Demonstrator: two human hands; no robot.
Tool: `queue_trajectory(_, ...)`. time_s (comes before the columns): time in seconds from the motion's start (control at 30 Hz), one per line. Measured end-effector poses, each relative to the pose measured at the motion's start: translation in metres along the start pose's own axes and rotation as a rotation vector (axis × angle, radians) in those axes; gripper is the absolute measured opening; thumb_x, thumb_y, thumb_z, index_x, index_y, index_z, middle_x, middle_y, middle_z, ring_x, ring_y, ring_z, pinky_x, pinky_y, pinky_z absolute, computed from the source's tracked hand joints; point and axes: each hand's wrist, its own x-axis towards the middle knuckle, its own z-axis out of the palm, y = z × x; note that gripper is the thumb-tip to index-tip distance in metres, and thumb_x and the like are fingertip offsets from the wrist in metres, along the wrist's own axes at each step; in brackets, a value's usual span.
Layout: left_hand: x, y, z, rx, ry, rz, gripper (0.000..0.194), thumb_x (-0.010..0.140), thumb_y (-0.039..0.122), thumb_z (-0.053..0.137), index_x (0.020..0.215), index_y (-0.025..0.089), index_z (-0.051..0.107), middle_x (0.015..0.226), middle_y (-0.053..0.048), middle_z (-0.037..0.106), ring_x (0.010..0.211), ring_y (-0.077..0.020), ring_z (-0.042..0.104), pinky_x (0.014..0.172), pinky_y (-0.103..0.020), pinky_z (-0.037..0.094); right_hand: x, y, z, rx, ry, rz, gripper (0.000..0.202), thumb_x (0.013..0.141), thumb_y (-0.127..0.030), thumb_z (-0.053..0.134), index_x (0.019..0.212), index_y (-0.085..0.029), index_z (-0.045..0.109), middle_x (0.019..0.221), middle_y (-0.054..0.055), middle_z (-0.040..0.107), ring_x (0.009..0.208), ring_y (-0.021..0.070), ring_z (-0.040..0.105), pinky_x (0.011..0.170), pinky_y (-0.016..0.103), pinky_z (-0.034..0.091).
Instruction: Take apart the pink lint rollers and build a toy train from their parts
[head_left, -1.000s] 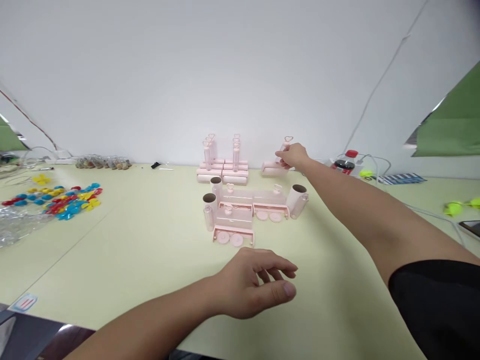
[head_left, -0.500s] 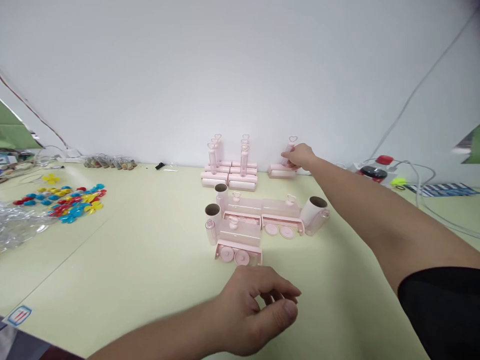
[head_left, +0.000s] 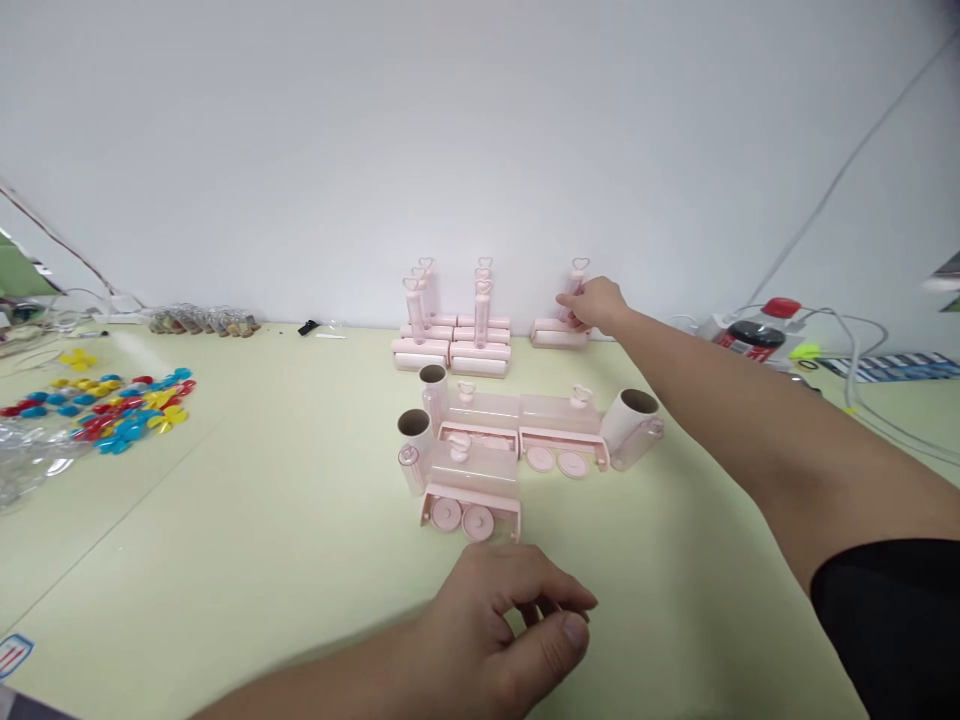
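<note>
At the back right, against the wall, a pink lint roller [head_left: 556, 333] stands with its handle up. My right hand [head_left: 596, 305] is closed around the handle, just under the heart-shaped loop. My left hand [head_left: 517, 630] hovers or rests near the front, holding nothing, its thumb and fingers apart and loosely curled. Just beyond it lies a set of lint roller parts: a translucent cover [head_left: 480, 472], two round end caps [head_left: 478, 522], a handle [head_left: 409, 468] and a sticky paper roll [head_left: 415, 430]. Behind are two similar sets, one with a paper roll [head_left: 628, 420] on the right.
Several complete lint rollers [head_left: 480, 358] stand in rows at the back centre. To the left lie colourful plastic pieces [head_left: 124, 410], clear plastic bags [head_left: 30, 460] and small bagged items [head_left: 202, 320]. On the right are a red-capped bottle [head_left: 757, 335], cables and a striped strip [head_left: 892, 366].
The view has shifted slightly, so most objects sit a little further left. My right hand stays on the lint roller's handle, and my left hand keeps the same pose.
</note>
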Motion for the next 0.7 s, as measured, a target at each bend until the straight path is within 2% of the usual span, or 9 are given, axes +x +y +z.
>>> queue_trajectory(0.2, -0.001, -0.001, 0.001, 0.033, -0.024, -0.01, 0.022, 0.085, 0.024, 0.057, 0.094, 0.01, 0.072, 0.077, -0.012, 0.071, 0.066, -0.0152, 0.061, 0.062, -0.026, 0.049, -0.015, 0.001, -0.016, 0.047, -0.011, 0.005, 0.025, 0.075, -0.025, 0.078, 0.084, -0.012, 0.059, 0.067, 0.008, 0.065, 0.051, 0.0168, 0.063, 0.047, 0.03, 0.056)
queue_trajectory(0.33, -0.003, 0.001, 0.002, 0.033, -0.053, -0.009, 0.023, 0.085, 0.026, 0.057, 0.093, 0.01, 0.072, 0.076, -0.012, 0.07, 0.065, -0.0153, 0.061, 0.062, -0.026, 0.049, -0.048, 0.001, -0.041, 0.037, 0.044, -0.058, 0.022, 0.075, -0.026, 0.077, 0.085, -0.014, 0.061, 0.078, 0.01, 0.068, 0.054, 0.0155, 0.064, 0.048, 0.028, 0.054)
queue_trajectory(0.43, -0.006, 0.003, 0.003, 0.018, -0.069, -0.027, 0.023, 0.086, 0.028, 0.057, 0.093, 0.012, 0.072, 0.077, -0.011, 0.07, 0.065, -0.0148, 0.06, 0.062, -0.026, 0.05, -0.087, -0.001, -0.06, 0.011, 0.045, -0.104, 0.015, 0.076, -0.025, 0.073, 0.08, -0.014, 0.065, 0.081, 0.011, 0.07, 0.057, 0.0156, 0.064, 0.048, 0.026, 0.051)
queue_trajectory(0.5, -0.008, 0.003, 0.005, 0.017, -0.09, -0.042, 0.024, 0.086, 0.03, 0.057, 0.093, 0.012, 0.071, 0.077, -0.011, 0.07, 0.064, -0.0145, 0.059, 0.062, -0.026, 0.05, -0.118, -0.003, -0.068, -0.055, 0.067, -0.134, 0.013, 0.077, -0.026, 0.07, 0.081, -0.014, 0.068, 0.074, 0.009, 0.069, 0.058, 0.0154, 0.062, 0.049, 0.025, 0.047)
queue_trajectory(0.6, -0.01, 0.001, 0.009, 0.025, -0.132, -0.047, 0.024, 0.087, 0.031, 0.057, 0.094, 0.013, 0.071, 0.079, -0.01, 0.07, 0.064, -0.0138, 0.058, 0.062, -0.026, 0.049, -0.171, -0.007, -0.076, -0.153, 0.174, -0.308, 0.011, 0.078, -0.028, 0.065, 0.079, -0.017, 0.07, 0.074, 0.005, 0.069, 0.064, 0.0161, 0.06, 0.055, 0.026, 0.045)
queue_trajectory(0.7, -0.006, -0.001, 0.008, 0.088, -0.154, 0.024, 0.023, 0.087, 0.03, 0.057, 0.094, 0.014, 0.071, 0.079, -0.008, 0.069, 0.063, -0.0129, 0.057, 0.062, -0.026, 0.048, -0.228, -0.012, -0.076, -0.076, 0.215, -0.436, 0.013, 0.08, -0.029, 0.062, 0.081, -0.018, 0.069, 0.074, 0.003, 0.068, 0.065, 0.0161, 0.06, 0.059, 0.027, 0.044)
